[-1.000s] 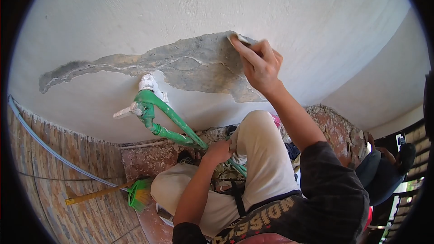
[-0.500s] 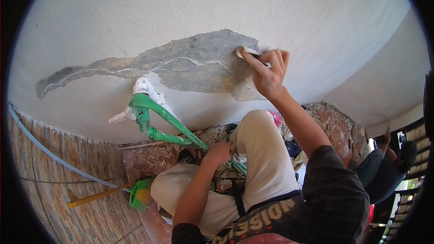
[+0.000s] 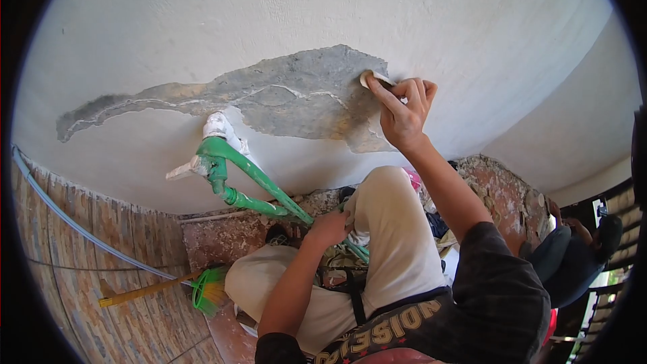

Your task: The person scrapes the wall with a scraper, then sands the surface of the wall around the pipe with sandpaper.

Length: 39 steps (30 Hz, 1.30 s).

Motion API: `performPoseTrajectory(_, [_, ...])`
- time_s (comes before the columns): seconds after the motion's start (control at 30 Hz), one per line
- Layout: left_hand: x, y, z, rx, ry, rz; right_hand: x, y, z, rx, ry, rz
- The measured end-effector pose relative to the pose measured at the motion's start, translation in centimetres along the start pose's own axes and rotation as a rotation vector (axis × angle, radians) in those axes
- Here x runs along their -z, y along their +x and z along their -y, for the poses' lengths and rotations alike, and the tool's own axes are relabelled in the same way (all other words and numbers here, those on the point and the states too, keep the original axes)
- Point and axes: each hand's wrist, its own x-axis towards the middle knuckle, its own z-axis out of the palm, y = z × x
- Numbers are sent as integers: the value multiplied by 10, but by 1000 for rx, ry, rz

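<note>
My right hand (image 3: 406,111) is up at the wall, pinching a folded piece of sandpaper (image 3: 375,79) with a pale back and a dark inner side. The sandpaper lies at the right end of a bare grey patch (image 3: 296,87), where the white paint has come off. A jagged pale line crosses this patch. Low between my legs is my left hand (image 3: 329,228), its fingers curled in beside my raised knee (image 3: 391,195). Its fingertips are hidden, so what they hold, if anything, cannot be made out.
A white-smeared tap (image 3: 217,128) with a green hose (image 3: 263,182) juts from the wall below the patch. At left, a blue-grey hose (image 3: 87,237) and a green broom (image 3: 210,290) lie over tiles. Another person (image 3: 569,263) sits at far right.
My right hand and the sandpaper have shifted slightly to the right along the patch's edge. My left hand stays by the knee. The view has tilted a little.
</note>
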Motion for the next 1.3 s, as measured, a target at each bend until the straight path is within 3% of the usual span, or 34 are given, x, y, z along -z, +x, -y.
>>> performPoseTrajectory(0.23, [-1,-1,3,25,-35,12,-8,53,20,57,78,-126])
performPoseTrajectory(0.3, [-6,1,8,5,-37,-32,1,30,6,46,-33,9])
performPoseTrajectory(0.57, [0,2,0,9,-34,25,-1,64,27,77,43,31])
performPoseTrajectory(0.77, [-2,-3,1,-1,-4,-8,14,6,-14,78,-93,100])
performPoseTrajectory(0.87, [0,-2,-7,-21,5,-3,24,18,-4,71,-141,169])
performPoseTrajectory(1.07, [1,0,4,24,-9,-4,16,45,18,-25,95,115])
performPoseTrajectory(1.3, [9,-2,-8,14,-49,39,13,34,-4,-31,110,42])
